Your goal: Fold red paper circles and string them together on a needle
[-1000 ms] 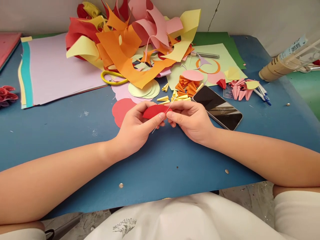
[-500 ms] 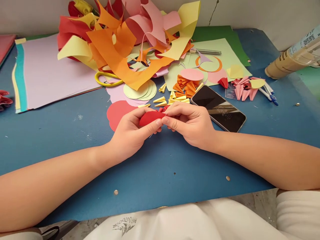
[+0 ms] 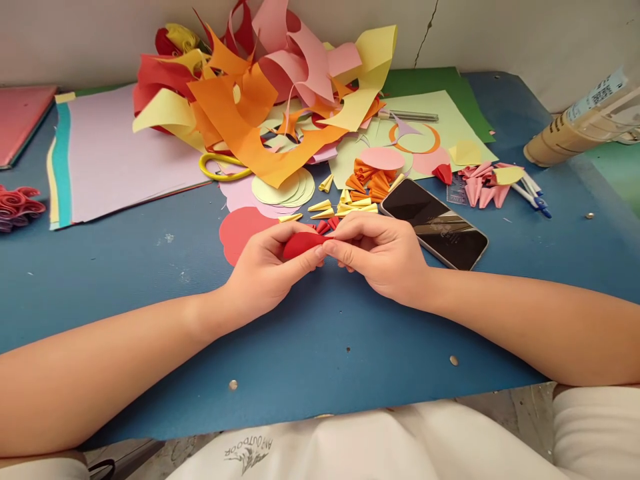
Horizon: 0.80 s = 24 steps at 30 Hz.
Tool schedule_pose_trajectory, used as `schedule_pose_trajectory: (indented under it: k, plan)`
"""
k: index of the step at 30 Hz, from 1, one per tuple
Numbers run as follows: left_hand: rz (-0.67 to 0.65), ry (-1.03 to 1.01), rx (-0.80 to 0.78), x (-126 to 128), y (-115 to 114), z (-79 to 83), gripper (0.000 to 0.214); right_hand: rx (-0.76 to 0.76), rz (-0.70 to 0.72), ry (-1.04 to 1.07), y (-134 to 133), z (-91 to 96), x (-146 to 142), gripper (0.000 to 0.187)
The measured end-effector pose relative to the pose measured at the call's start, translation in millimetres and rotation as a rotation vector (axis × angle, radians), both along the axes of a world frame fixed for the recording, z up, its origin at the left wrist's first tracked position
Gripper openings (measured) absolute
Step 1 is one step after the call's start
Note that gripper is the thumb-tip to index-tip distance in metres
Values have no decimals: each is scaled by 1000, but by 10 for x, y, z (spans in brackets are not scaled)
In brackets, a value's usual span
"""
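Observation:
Between my two hands is a piece of red paper [image 3: 301, 245], curved at its edge. My left hand [image 3: 270, 267] grips its left side between thumb and fingers. The thumb and fingertips of my right hand [image 3: 383, 257] pinch its right end, close against my left thumb. Just behind my fingers lie several small red paper cones [image 3: 324, 227], partly hidden. Flat red paper rounds [image 3: 240, 233] rest by my left hand. Yellow paper cones [image 3: 323, 205] and orange folded cones [image 3: 373, 179] lie beyond the hands. A smartphone [image 3: 440, 223] lies beside my right hand.
Paper offcuts [image 3: 250, 107] are heaped at the back, with yellow-handled scissors [image 3: 225, 175] under them. Coloured sheets [image 3: 125, 153] lie at left. Pink cones [image 3: 483, 183] and pens [image 3: 533, 193] are at right. A cup [image 3: 565, 137] leans into view at the right edge.
The thin pale strand seen at the red paper earlier no longer shows. Both hands keep hold of the paper, its right end now more closed up. The view has shifted slightly.

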<state>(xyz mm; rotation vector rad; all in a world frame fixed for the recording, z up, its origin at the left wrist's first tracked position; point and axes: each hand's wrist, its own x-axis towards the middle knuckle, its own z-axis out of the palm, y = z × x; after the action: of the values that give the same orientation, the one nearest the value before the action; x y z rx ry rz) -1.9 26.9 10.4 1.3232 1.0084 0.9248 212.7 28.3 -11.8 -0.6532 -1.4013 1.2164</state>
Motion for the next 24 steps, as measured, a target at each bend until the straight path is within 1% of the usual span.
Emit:
schedule_pose_trajectory:
  k: [3, 8, 15, 19, 22, 24]
  plan:
    - [-6, 5, 54, -6, -2, -2, 42, 2, 0, -13, 3, 4, 9, 24]
    - [-6, 52, 98, -9, -10, 9, 39, -29, 4, -35, -6, 6, 4, 33]
    - [-53, 92, 145, 8, -4, 48, 43, 9, -44, -56, -9, 20, -1, 36]
    - [-40, 96, 186, 7, -18, 16, 32, 34, -57, -83, -28, 10, -15, 36]
    - [-43, 90, 207, 6, -22, 5, 26, -17, -42, -203, -27, 86, -4, 36]
    - [-43, 90, 178, 4, -19, 13, 27, -72, -9, -362, -1, 221, 39, 33]
